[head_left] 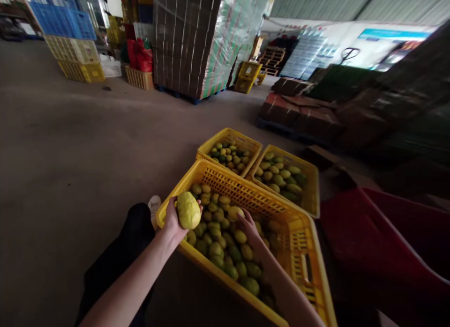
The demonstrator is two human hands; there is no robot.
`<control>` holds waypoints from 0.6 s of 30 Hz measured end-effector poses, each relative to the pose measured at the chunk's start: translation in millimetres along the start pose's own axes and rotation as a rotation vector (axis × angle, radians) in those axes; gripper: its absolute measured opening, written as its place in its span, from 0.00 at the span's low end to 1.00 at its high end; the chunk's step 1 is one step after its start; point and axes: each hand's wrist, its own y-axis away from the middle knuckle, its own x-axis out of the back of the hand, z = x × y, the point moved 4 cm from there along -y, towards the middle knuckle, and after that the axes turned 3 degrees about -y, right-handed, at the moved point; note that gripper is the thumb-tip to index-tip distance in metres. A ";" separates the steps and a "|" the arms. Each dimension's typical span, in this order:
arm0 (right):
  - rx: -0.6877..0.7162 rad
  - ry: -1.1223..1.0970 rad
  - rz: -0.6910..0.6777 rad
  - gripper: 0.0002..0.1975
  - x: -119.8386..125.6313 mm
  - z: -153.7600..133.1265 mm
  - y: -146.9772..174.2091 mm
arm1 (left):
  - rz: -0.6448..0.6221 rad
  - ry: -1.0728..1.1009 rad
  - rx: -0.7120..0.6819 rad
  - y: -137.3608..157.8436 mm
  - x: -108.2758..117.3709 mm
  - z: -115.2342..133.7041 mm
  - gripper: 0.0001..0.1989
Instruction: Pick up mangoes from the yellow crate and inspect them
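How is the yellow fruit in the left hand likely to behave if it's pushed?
The yellow fruit would likely roll, but unevenly, given its rounded, lumpy outline. It looks fairly stiff: no sag shows where the left hand supports it.

Hands (172,220), forearms (133,278) bare; black trousers (131,240), pale shoe (153,204).

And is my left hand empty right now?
No, your left hand holds a yellow-green fruit over the left end of the nearest yellow crate.
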 end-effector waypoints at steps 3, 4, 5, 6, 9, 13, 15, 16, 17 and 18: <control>0.040 0.010 0.045 0.26 10.7 -51.5 64.0 | -0.039 -0.031 0.024 4.9 6.3 -3.1 0.17; 0.054 -0.004 0.043 0.26 13.6 -67.8 85.8 | -0.039 -0.058 0.040 6.7 8.9 -4.8 0.17; 0.063 -0.026 0.035 0.25 15.5 -82.6 106.7 | -0.032 -0.087 0.057 8.7 11.4 -6.8 0.16; 0.067 -0.054 0.021 0.26 16.2 -95.5 126.1 | -0.034 -0.110 0.069 10.6 13.0 -9.0 0.16; 0.095 -0.173 -0.040 0.31 8.7 -121.1 168.4 | -0.080 -0.093 0.064 15.6 11.3 -15.8 0.15; 0.119 -0.349 -0.131 0.34 -10.9 -118.3 182.2 | -0.179 -0.072 0.078 22.0 -0.9 -32.4 0.14; 0.087 -0.436 -0.158 0.28 -16.3 -104.3 179.6 | -0.260 -0.160 0.152 26.6 -7.5 -47.4 0.16; 0.067 -0.477 -0.157 0.26 -16.9 -95.9 179.0 | -0.303 -0.224 0.197 29.6 -9.5 -56.0 0.17; 0.045 -0.514 -0.149 0.24 -16.2 -87.3 179.6 | -0.346 -0.286 0.232 33.0 -10.6 -64.5 0.18; 0.024 -0.545 -0.130 0.22 -14.4 -79.0 181.6 | -0.382 -0.338 0.253 36.5 -10.9 -72.5 0.18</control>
